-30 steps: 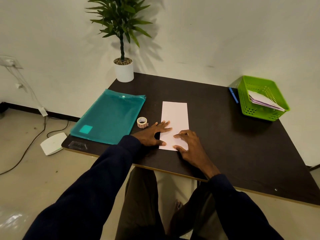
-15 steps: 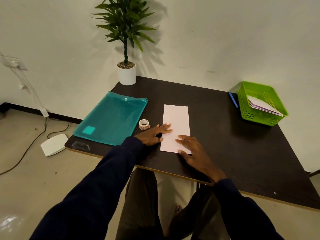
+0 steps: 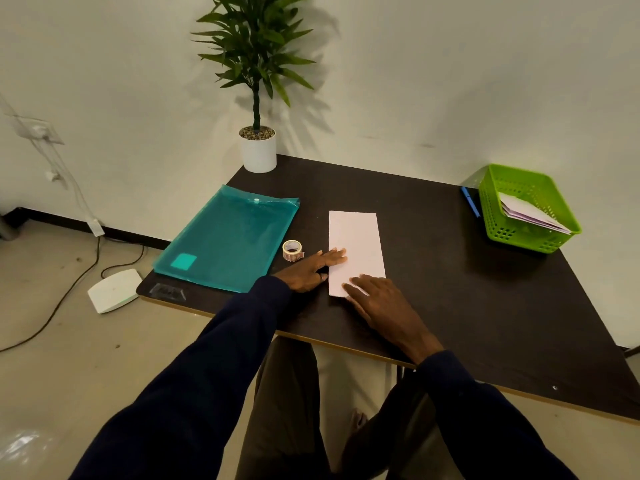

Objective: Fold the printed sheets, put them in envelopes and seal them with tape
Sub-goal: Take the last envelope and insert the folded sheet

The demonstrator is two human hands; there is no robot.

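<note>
Near the desk's (image 3: 450,306) front edge lies the narrow sheet (image 3: 355,240), its long axis running straight away from the person. Both hands press flat on its near end: left hand (image 3: 311,271) with straight fingers on the left edge, right hand (image 3: 377,303) spread. The tape (image 3: 292,250) is just beside the left. The basket (image 3: 519,237), far right, holds papers.

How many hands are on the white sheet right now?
2. The left hand presses the left edge of the white sheet, beside the tape roll; the right hand lies flat on its near end.
</note>
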